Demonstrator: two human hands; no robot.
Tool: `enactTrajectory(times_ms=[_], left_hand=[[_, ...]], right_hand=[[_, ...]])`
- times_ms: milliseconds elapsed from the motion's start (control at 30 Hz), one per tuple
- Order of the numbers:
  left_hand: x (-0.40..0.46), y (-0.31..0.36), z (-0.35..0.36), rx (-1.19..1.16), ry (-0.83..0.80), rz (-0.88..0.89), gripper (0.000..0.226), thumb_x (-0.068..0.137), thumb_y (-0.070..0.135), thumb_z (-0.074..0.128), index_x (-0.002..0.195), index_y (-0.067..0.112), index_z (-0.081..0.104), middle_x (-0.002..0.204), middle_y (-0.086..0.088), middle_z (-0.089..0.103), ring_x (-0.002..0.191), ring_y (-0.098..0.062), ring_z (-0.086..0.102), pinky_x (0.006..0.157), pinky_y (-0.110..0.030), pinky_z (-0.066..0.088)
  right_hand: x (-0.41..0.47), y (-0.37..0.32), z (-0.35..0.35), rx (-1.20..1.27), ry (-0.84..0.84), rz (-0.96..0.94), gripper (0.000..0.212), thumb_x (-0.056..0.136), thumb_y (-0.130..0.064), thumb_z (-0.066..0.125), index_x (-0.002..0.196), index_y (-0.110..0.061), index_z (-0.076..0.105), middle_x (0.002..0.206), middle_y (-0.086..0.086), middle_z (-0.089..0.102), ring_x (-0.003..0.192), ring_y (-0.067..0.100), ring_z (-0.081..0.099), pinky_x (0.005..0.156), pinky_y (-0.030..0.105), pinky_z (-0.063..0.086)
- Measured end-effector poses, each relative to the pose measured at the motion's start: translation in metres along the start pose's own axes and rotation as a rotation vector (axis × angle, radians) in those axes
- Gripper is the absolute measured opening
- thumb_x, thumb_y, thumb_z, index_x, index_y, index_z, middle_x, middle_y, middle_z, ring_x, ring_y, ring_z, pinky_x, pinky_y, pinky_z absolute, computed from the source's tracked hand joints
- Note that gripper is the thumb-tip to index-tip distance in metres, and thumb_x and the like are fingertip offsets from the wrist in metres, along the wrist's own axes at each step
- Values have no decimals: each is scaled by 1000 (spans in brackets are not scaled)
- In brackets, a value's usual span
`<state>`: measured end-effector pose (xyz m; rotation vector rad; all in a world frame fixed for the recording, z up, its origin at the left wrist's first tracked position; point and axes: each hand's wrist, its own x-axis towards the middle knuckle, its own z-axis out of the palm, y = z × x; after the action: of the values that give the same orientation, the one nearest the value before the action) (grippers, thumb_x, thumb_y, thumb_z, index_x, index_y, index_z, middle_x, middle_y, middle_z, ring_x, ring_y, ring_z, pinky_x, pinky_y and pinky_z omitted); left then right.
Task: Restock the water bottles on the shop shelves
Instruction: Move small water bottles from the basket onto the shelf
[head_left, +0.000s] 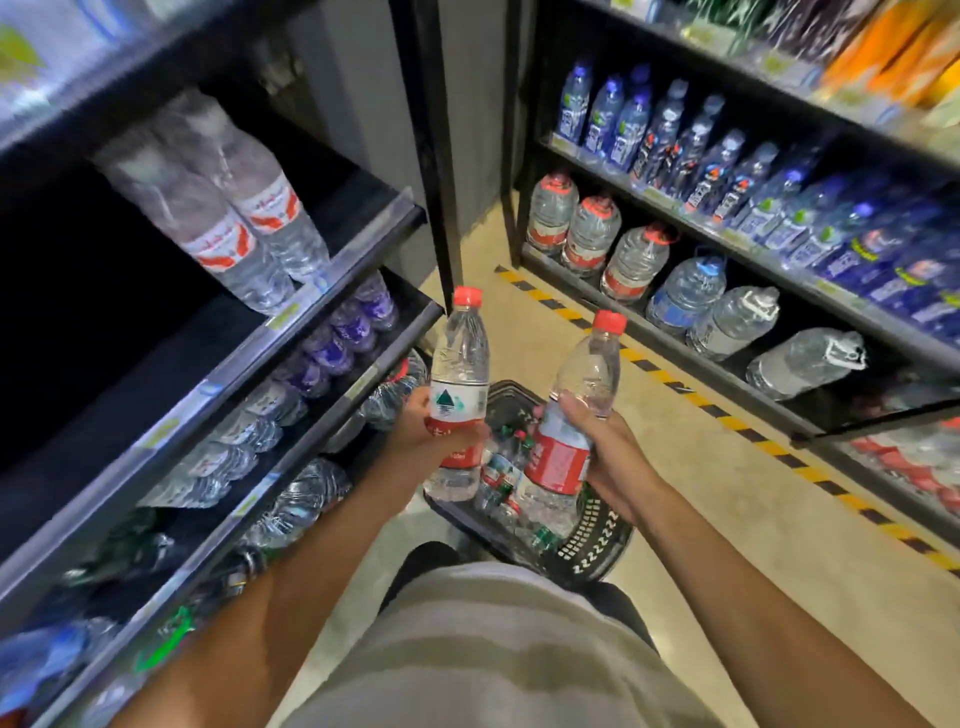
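At the frame's centre, the left hand (415, 431) curls its fingers round 1 clear plastic water bottle with a red cap and red-and-white label (460, 384), held upright. Just right of it, the right hand (602, 447) grips a 2nd, similar bottle (571, 415), tilted. Both hang above a black plastic basket (592, 540) of bottles on the floor. Dark shelves (311, 332) run up the left.

A pale concrete floor (670, 457) with a yellow-and-black striped tape line (696, 400) is carrying a black plastic shopping basket (592, 545), sitting directly beneath the fingers. Black metal shelves (332, 291) left of the fingers are bearing clear plastic water bottles (249, 228); the black shelves to their right (675, 343) are bearing large clear water jugs (634, 260).
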<state>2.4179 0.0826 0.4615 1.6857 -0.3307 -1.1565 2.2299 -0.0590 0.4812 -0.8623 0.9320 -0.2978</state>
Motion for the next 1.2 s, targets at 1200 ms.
enactTrajectory(times_ms=[1200], left_hand=[[-340, -102, -173, -439, 911, 345, 62, 72, 34, 89, 125, 19, 60, 117, -4, 76, 107, -21, 73, 88, -35, 58]], right_hand=[[-116, 88, 294, -626, -781, -213, 47, 57, -37, 98, 98, -25, 79, 99, 1, 81, 89, 16, 77, 69, 23, 59]])
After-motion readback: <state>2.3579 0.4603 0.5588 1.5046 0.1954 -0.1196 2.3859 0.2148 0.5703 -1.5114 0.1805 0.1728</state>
